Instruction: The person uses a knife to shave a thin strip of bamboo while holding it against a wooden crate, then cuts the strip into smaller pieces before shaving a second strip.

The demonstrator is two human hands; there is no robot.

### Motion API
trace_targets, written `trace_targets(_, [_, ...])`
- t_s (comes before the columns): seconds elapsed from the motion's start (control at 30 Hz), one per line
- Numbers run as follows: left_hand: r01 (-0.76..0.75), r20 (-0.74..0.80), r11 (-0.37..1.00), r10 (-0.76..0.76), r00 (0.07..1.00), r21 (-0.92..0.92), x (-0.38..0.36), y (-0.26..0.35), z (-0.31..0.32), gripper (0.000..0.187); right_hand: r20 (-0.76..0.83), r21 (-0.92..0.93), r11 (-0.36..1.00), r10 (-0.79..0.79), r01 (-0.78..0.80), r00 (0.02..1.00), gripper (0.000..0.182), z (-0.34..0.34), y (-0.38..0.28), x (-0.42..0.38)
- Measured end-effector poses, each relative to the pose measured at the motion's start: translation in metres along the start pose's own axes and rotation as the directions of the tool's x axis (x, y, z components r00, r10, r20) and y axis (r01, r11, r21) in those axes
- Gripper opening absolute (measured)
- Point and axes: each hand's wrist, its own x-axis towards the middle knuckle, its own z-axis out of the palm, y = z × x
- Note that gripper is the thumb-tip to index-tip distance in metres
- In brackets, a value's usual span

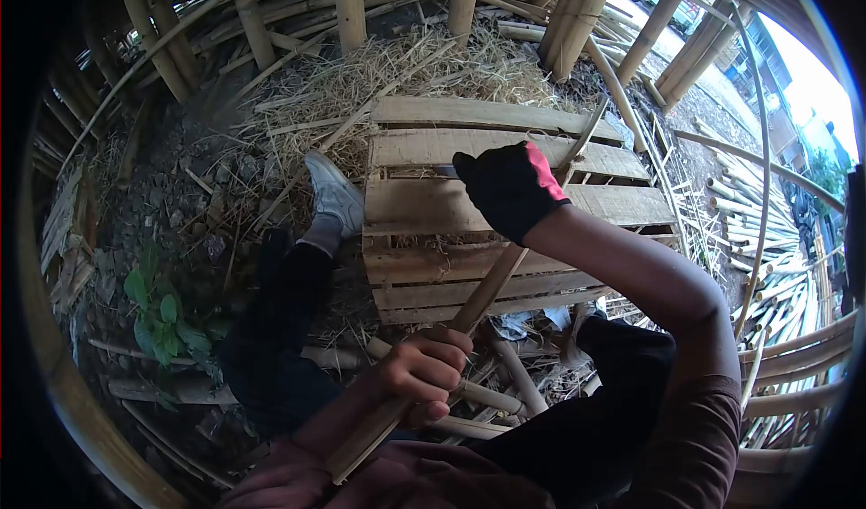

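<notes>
A long split bamboo pole (488,291) runs diagonally from my lap up across a wooden slatted crate (424,204). My left hand (424,372), bare, is wrapped round its lower part near my body. My right hand (510,189), in a black glove with a pink-red back, is closed in a fist over the upper part of the pole. A short, thin, greyish blade (444,171) juts out left of the glove, apparently a knife's; its handle is hidden in the fist. Whether the blade touches the bamboo cannot be made out.
My shoe (334,193) stands left of the crate. Bamboo posts (350,8) rise behind it, with dry straw (424,67) at their feet. Cut bamboo pieces (519,378) lie between my legs. A pile of bamboo poles (776,265) is at right, and a green plant (162,315) at left.
</notes>
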Motion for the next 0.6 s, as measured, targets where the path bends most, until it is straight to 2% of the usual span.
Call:
trace_targets(0.03, [-0.005,-0.002,1.0,0.005,1.0,0.001,0.001,0.0,0.0,0.049,-0.091,0.06,0.998,0.004,0.002,0.996,0.022,0.0,-0.003,-0.004])
trace_targets(0.07, [-0.006,-0.009,1.0,0.006,1.0,-0.008,0.0,0.0,0.001,0.049,-0.092,0.054,0.998,-0.001,0.006,0.996,0.022,-0.002,-0.004,-0.007])
trace_targets(0.13, [-0.002,-0.022,1.0,0.002,1.0,-0.017,-0.001,-0.001,0.002,0.05,-0.235,0.121,0.986,-0.087,0.118,0.968,0.028,-0.012,-0.008,-0.012])
trace_targets(0.2, [-0.041,-0.036,0.999,0.04,0.999,-0.029,-0.001,-0.003,0.003,0.051,-0.222,0.081,0.988,-0.111,0.132,0.969,0.03,-0.011,-0.001,-0.007])
trace_targets(0.27, [-0.055,-0.043,0.998,0.054,0.998,-0.03,0.0,-0.005,0.004,0.051,-0.283,-0.031,0.982,-0.187,0.186,0.941,0.033,-0.003,0.017,-0.002])
trace_targets(0.3, [-0.068,-0.044,0.997,0.067,0.997,-0.03,0.0,-0.005,0.004,0.051,-0.131,-0.024,0.978,-0.208,0.207,0.969,0.034,-0.001,0.027,0.004])
trace_targets(0.33, [-0.071,-0.046,0.997,0.069,0.997,-0.031,0.0,-0.005,0.004,0.051,-0.13,-0.027,0.978,-0.21,0.208,0.969,0.034,0.01,0.042,0.003])
trace_targets(0.4, [-0.051,-0.044,0.998,0.05,0.998,-0.031,-0.001,-0.005,0.003,0.052,-0.199,-0.022,1.0,-0.006,0.002,0.98,0.029,0.034,0.073,0.0])
trace_targets(0.47, [-0.049,-0.061,0.998,0.047,0.997,-0.037,-0.001,-0.005,0.003,0.052,0.073,-0.028,0.967,0.256,-0.255,0.964,0.034,0.004,0.088,0.01])
trace_targets(0.53, [-0.046,-0.08,0.998,0.042,0.996,-0.048,-0.001,-0.004,0.003,0.052,0.037,-0.003,0.937,0.35,-0.35,0.936,0.039,0.005,0.117,0.01])
trace_targets(0.57, [-0.027,-0.077,0.999,0.024,0.997,-0.042,-0.001,-0.003,0.002,0.053,-0.024,-0.013,0.954,0.298,-0.299,0.954,0.04,0.016,0.139,0.008])
trace_targets(0.6, [-0.009,-0.073,0.999,0.006,0.997,-0.036,0.0,-0.001,-0.001,0.053,-0.022,-0.014,0.952,0.305,-0.305,0.952,0.04,0.012,0.149,0.005])
